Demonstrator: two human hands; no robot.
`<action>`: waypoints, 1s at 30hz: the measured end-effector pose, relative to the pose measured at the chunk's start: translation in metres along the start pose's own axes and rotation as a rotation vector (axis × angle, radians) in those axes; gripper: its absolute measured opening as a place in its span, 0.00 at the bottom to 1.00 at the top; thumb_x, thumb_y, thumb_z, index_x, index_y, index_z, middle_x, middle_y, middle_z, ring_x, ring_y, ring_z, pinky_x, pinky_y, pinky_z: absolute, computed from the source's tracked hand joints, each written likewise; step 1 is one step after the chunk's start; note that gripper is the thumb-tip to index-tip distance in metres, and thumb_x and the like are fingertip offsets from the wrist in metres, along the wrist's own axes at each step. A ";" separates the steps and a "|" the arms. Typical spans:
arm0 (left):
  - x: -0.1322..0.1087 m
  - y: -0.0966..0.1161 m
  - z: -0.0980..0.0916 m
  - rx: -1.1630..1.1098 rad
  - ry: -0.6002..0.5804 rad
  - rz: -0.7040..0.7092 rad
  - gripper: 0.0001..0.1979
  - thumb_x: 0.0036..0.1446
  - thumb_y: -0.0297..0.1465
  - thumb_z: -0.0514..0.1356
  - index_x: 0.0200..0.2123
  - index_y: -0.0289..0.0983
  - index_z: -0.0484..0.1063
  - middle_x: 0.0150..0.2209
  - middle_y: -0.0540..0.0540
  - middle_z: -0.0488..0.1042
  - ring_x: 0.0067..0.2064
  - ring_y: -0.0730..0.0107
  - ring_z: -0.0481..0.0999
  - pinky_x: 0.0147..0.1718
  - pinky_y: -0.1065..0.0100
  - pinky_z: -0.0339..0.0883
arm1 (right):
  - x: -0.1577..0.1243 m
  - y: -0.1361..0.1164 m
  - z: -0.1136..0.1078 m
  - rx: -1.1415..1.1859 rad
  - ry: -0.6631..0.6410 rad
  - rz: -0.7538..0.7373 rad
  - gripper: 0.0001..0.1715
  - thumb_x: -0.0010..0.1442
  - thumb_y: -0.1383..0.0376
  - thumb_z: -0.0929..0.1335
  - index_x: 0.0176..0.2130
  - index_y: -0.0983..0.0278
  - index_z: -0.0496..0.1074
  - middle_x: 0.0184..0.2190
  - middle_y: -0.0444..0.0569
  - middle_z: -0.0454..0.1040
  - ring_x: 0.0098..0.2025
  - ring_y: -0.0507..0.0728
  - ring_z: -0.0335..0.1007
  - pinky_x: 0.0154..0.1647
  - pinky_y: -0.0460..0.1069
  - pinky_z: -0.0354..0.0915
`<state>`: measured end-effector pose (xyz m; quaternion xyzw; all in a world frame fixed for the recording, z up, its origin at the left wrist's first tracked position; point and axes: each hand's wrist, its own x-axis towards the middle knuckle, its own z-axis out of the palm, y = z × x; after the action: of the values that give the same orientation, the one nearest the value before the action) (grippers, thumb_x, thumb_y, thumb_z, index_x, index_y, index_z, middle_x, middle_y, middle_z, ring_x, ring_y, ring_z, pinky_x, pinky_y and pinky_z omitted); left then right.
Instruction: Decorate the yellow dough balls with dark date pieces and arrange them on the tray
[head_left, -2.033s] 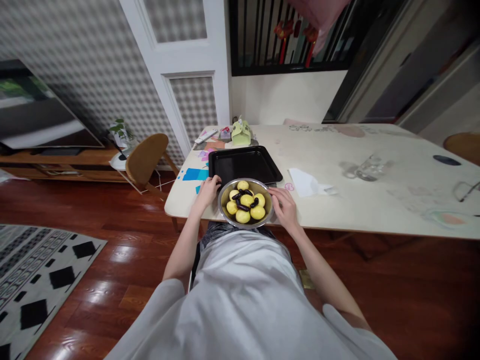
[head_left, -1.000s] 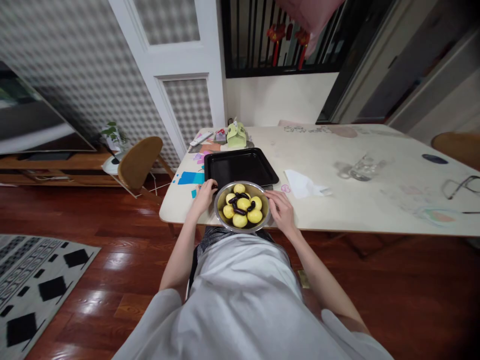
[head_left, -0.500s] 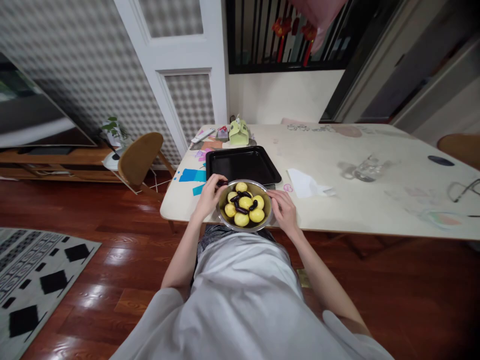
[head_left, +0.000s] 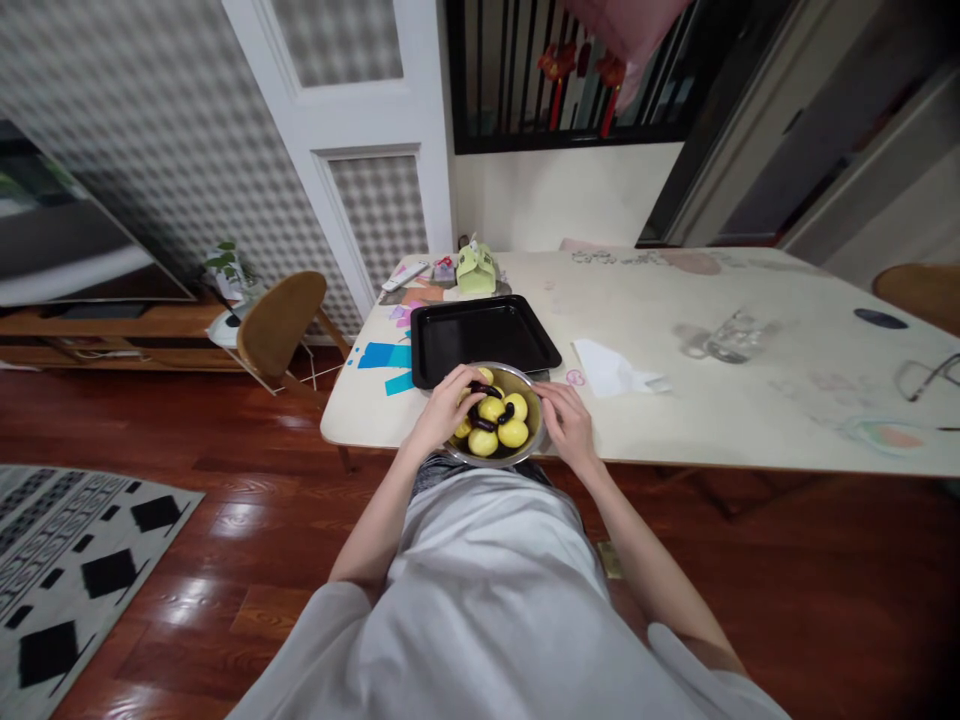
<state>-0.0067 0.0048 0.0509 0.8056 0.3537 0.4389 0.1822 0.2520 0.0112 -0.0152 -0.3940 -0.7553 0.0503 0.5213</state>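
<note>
A round metal bowl (head_left: 534,440) is at the table's near edge, against my body. In it lie several peeled yellow potatoes (head_left: 513,433) and short, dark, glossy sausages (head_left: 506,413). My left hand (head_left: 448,410) reaches over the bowl's left side, its fingers closed on a dark sausage (head_left: 486,390) just above the potatoes. The fingers hide part of the bowl's contents. My right hand (head_left: 568,420) grips the bowl's rim on the right, thumb and fingers at the edge. Right behind the bowl is a black baking tray (head_left: 484,335) with nothing in it.
On the white table (head_left: 645,430) are a crumpled white paper (head_left: 607,368), a glass jug (head_left: 731,340), a green box (head_left: 476,270) and a white remote (head_left: 406,276). A dark round disc (head_left: 881,319) lies far right. A wooden chair (head_left: 281,325) stands left.
My left hand has moved right, from the bowl's left rim to over the potatoes, carrying the dark sausage. My right hand has stayed on the rim.
</note>
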 end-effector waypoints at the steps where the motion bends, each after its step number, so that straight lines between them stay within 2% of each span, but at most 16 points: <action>1: 0.000 0.000 0.001 0.003 0.001 0.000 0.04 0.71 0.27 0.58 0.47 0.39 0.71 0.49 0.43 0.75 0.53 0.62 0.76 0.56 0.61 0.70 | 0.000 0.000 0.000 0.001 -0.001 0.000 0.20 0.76 0.62 0.60 0.54 0.59 0.79 0.50 0.55 0.82 0.54 0.64 0.77 0.58 0.64 0.73; 10: -0.003 -0.005 0.007 0.033 0.032 -0.065 0.03 0.70 0.30 0.61 0.46 0.39 0.72 0.46 0.43 0.78 0.51 0.60 0.78 0.55 0.59 0.72 | 0.000 0.002 0.000 0.001 0.000 -0.005 0.20 0.76 0.62 0.60 0.53 0.59 0.79 0.49 0.55 0.82 0.54 0.64 0.77 0.58 0.64 0.73; 16: -0.004 -0.006 0.005 0.057 0.049 -0.096 0.04 0.70 0.31 0.61 0.46 0.40 0.73 0.47 0.43 0.79 0.50 0.60 0.79 0.53 0.60 0.72 | 0.000 0.002 0.001 -0.001 0.005 -0.006 0.20 0.76 0.62 0.60 0.53 0.59 0.79 0.49 0.55 0.83 0.53 0.64 0.77 0.57 0.64 0.74; 30: -0.004 -0.003 0.003 0.059 0.066 -0.056 0.05 0.71 0.31 0.60 0.47 0.40 0.74 0.47 0.44 0.80 0.50 0.61 0.79 0.54 0.60 0.72 | 0.001 -0.001 -0.001 -0.001 0.000 -0.004 0.19 0.76 0.63 0.60 0.53 0.59 0.79 0.49 0.55 0.82 0.53 0.64 0.77 0.57 0.64 0.74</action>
<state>-0.0066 0.0039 0.0454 0.7857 0.3945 0.4493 0.1588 0.2521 0.0108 -0.0137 -0.3927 -0.7562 0.0491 0.5211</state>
